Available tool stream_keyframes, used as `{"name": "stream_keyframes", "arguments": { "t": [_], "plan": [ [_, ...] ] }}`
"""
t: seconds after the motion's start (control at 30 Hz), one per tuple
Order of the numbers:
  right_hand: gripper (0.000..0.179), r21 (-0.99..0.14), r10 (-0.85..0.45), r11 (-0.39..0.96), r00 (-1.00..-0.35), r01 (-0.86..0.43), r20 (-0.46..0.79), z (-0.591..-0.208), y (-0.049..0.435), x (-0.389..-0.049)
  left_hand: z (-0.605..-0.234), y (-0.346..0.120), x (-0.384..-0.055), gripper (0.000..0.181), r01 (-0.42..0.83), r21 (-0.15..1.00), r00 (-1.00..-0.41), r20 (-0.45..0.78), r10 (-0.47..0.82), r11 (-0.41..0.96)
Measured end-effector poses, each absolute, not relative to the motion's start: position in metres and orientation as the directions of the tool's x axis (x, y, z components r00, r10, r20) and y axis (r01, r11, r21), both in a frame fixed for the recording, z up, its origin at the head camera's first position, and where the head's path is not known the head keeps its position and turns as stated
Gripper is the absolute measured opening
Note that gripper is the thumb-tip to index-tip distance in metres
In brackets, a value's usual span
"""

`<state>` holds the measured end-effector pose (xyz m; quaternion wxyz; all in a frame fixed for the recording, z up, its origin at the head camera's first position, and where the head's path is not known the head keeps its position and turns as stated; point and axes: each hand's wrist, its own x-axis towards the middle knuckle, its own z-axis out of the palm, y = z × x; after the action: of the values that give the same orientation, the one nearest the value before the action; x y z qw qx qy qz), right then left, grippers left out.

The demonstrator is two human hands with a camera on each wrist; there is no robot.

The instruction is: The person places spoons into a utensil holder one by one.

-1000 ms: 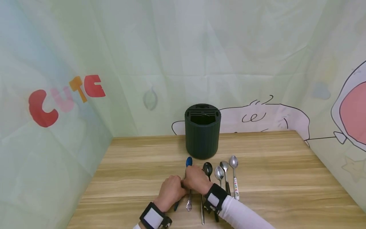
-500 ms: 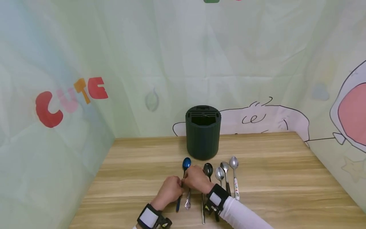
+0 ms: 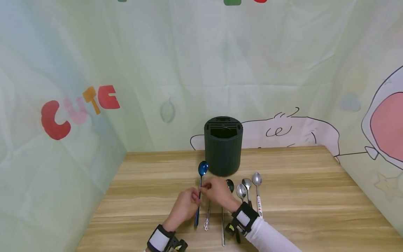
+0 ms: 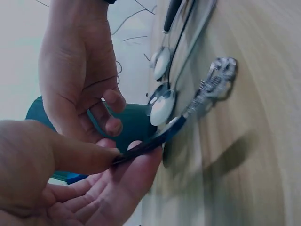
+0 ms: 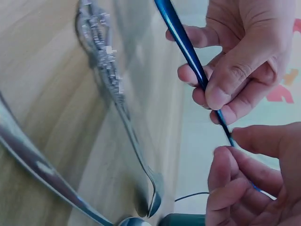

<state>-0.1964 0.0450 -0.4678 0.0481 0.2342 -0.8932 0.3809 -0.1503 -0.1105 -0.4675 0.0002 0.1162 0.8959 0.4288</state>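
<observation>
1 spoon (image 3: 203, 168) between hands (image 3: 185, 204); other spoons (image 3: 241, 191) rightward; holder (image 3: 223, 154) behind.

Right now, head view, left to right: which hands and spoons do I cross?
Left hand → blue spoon → right hand → plain silver spoon → black-handled spoon → spoon with patterned white handle. Left out: pieces whose overlap with the right hand blurs their place.

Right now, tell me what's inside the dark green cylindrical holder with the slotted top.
Nothing sticks out of the holder; its front opening shows a dark interior. The front wall hides the bottom.
</observation>
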Motion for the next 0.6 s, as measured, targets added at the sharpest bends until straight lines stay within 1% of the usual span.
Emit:
{"name": "stream_keyframes", "arguments": {
  "t": [0.07,0.13,0.27,0.33,0.43,0.53,0.6],
  "plan": [
    [0.007,-0.697,-0.358,0.555,-0.887,-0.454,0.293,-0.465,0.048,-0.197,-0.465,-0.109,-0.15,0.016,0.215,0.789,-0.972,0.118,0.202,0.576],
    [0.013,-0.762,-0.328,0.495,-0.902,-0.417,0.281,-0.462,0.051,-0.197,-0.462,-0.108,-0.149,0.016,0.212,0.818,-0.973,0.124,0.197,0.534],
    [0.025,-0.91,-0.286,0.299,-0.937,-0.286,0.201,-0.455,0.056,-0.199,-0.458,-0.105,-0.147,0.017,0.222,0.855,-0.969,0.141,0.202,0.468],
    [0.027,-0.959,-0.277,0.185,-0.948,-0.213,0.157,-0.452,0.059,-0.2,-0.456,-0.103,-0.146,0.018,0.223,0.868,-0.968,0.144,0.206,0.443],
    [0.028,-0.994,-0.273,0.046,-0.958,-0.104,0.087,-0.446,0.062,-0.199,-0.455,-0.101,-0.146,0.016,0.241,0.876,-0.963,0.162,0.216,0.417],
    [0.027,-0.999,-0.275,-0.036,-0.961,-0.036,0.044,-0.44,0.064,-0.197,-0.455,-0.099,-0.146,0.015,0.264,0.875,-0.957,0.184,0.225,0.405],
    [0.025,-0.998,-0.273,-0.069,-0.962,-0.012,0.031,-0.435,0.065,-0.194,-0.454,-0.097,-0.145,0.014,0.28,0.873,-0.952,0.2,0.232,0.4]
  ]
}}
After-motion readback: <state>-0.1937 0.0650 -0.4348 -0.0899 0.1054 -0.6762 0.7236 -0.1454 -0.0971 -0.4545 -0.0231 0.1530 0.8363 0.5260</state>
